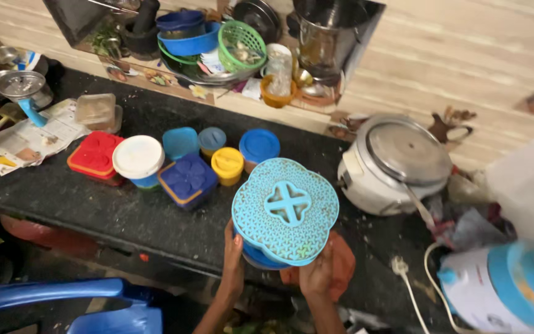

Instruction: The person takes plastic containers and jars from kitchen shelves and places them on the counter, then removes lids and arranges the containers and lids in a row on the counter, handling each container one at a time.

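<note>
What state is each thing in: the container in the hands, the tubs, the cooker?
Light blue container: lidded, gripped by left hand and right hand.
White-lidded tub: closed.
Yellow jar: closed.
Red box: closed.
Rice cooker: lid shut.

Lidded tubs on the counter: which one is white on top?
The round tub between the red square box and the dark blue square box. Its lid is white; the others have blue, yellow or red lids.
</note>
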